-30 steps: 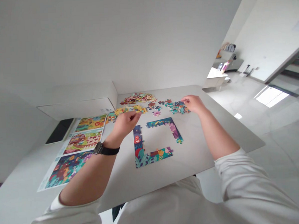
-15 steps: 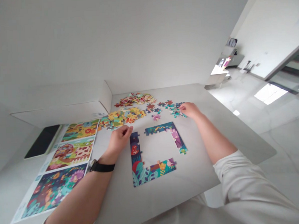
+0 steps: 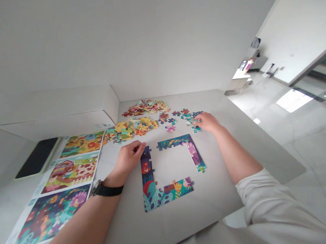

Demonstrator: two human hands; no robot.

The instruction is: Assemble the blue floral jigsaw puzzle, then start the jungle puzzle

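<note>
A partly joined puzzle frame [image 3: 166, 189] of dark blue, leafy pieces lies mid-table, forming an open rectangle. My left hand [image 3: 130, 154], with a black watch on the wrist, rests curled at the top of the frame's left strip [image 3: 146, 163]. Its fingertips are pinched together beside the top piece, and what they hold is hidden. My right hand [image 3: 207, 121] reaches to the far right, fingers bent down onto a scatter of loose teal pieces [image 3: 188, 117], pinching one at its near edge.
A yellow pile of pieces [image 3: 133, 126] and a red pile [image 3: 148, 106] lie behind the frame, with a lone pink piece [image 3: 170, 128]. A sheet of three reference pictures [image 3: 69, 170], a black device [image 3: 36, 157] and a white box [image 3: 69, 112] are at the left. The table edge [image 3: 276, 145] drops to the floor at the right.
My left hand came down from above the yellow pile to the top of the frame's left strip. My right hand stayed on the teal pieces. The camera tilted downward.
</note>
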